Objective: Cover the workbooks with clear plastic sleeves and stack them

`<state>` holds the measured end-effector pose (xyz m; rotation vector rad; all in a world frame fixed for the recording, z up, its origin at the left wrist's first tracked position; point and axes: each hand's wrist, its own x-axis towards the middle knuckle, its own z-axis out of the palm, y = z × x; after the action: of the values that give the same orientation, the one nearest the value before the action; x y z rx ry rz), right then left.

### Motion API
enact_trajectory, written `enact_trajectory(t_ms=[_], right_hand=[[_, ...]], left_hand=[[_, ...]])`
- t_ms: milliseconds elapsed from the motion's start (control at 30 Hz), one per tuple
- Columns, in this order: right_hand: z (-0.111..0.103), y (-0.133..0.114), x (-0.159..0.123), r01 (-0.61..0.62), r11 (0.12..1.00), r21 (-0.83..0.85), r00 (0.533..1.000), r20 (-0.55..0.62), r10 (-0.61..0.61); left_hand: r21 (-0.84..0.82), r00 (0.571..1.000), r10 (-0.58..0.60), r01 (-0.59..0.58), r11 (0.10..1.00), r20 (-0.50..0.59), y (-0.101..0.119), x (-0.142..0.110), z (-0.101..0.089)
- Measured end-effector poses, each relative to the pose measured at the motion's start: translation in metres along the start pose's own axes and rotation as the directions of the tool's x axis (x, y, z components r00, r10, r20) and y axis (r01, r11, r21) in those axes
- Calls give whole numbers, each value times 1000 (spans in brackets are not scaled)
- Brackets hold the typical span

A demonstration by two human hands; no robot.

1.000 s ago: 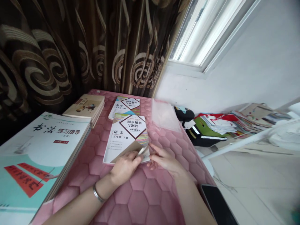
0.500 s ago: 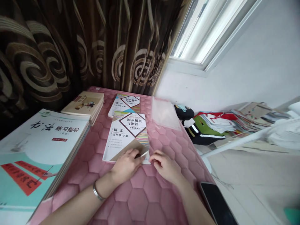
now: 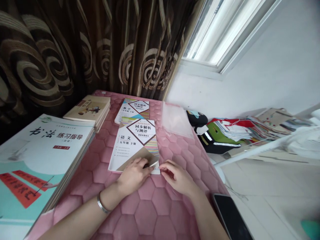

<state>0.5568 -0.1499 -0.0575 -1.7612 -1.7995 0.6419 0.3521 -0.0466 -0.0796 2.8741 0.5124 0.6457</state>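
A white and tan Chinese-titled workbook [image 3: 135,143] lies on the pink quilted cover [image 3: 147,213]. At its lower right corner, my left hand [image 3: 135,175] presses down with bent fingers closed on the cover, whose edge shows as a pale raised line. My right hand [image 3: 178,178] is beside that corner with curled fingers, its fingertips meeting the workbook's right edge. The exact grip of its thumb is partly hidden. Behind lies a second, similar workbook [image 3: 135,106], partly covered by the first.
On the left are a stack of large calligraphy books [image 3: 67,128] and a stack of smaller tan books [image 3: 87,108]. A clear plastic sheet [image 3: 176,118] lies beyond my right hand. A phone [image 3: 231,215] is at the right edge. Bags [image 3: 215,136] and papers [image 3: 237,128] sit past it.
The view has shifted slightly. Both hands stay at the workbook's lower corner, with the right fingers moving only a little.
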Motion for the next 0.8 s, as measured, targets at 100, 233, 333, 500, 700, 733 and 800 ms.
enact_trajectory(t_ms=[100,233,333,500,700,733,800], right_hand=[[-1,2,-1,9,994,-107,999,38,-5],[3,2,-1,42,961,-272,998,65,-25],[6,-1,-2,68,926,-371,996,80,-42],[8,-3,-2,91,876,-474,996,63,-69],[11,-5,-1,119,823,-556,993,55,-107],[12,-5,0,124,818,-562,992,47,-118],[13,-6,0,127,809,-574,989,17,-144]], left_hand=[[19,1000,3,-3,1000,-1,0,0,0],[17,1000,4,-4,1000,2,-1,0,0],[-3,1000,7,-7,1000,-13,-1,0,0],[-10,1000,11,-11,1000,-20,-2,0,2],[-20,999,11,-11,1000,-39,-2,-1,2],[-25,999,10,-12,1000,-44,-2,-1,2],[-35,998,5,-7,999,-56,-2,-1,2]])
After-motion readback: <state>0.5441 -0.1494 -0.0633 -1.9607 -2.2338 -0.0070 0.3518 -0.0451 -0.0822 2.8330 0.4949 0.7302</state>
